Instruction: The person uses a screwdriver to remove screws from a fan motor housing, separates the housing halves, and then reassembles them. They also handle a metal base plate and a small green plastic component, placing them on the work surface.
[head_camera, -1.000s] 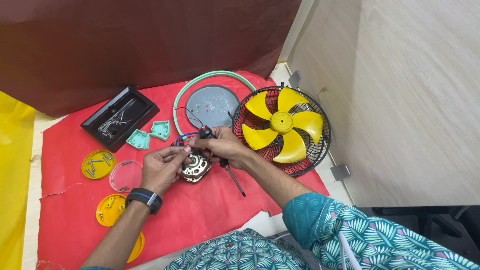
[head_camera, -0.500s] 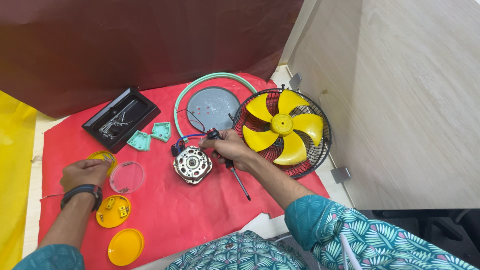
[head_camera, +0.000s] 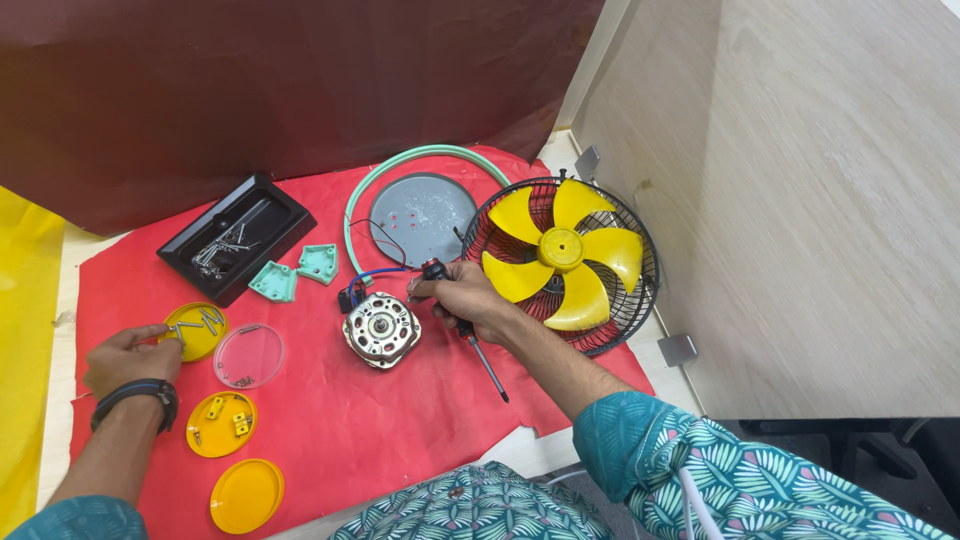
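motor (head_camera: 381, 329) centre of mat (head_camera: 420, 440), fan (head_camera: 562, 262) right, lids (head_camera: 232, 400) left, tray (head_camera: 236, 237) behind

Near the right hand (head_camera: 478, 298) are a silver motor (head_camera: 381, 328), a yellow fan blade (head_camera: 562, 249) in a black cage (head_camera: 640, 300), and a red sheet (head_camera: 400, 430). Near the left hand (head_camera: 132, 358), yellow lids (head_camera: 246, 494). The sleeve (head_camera: 700, 470) is teal with a leaf pattern.

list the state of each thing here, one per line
left hand: fingers reaching into a yellow lid with bent metal parts
right hand: shut on a screwdriver, tip pointing toward the person
motor: bare, out of its housing, shaft up
fan blade: lying in the black grille
black tray: holds screws
clear lid: nearly empty
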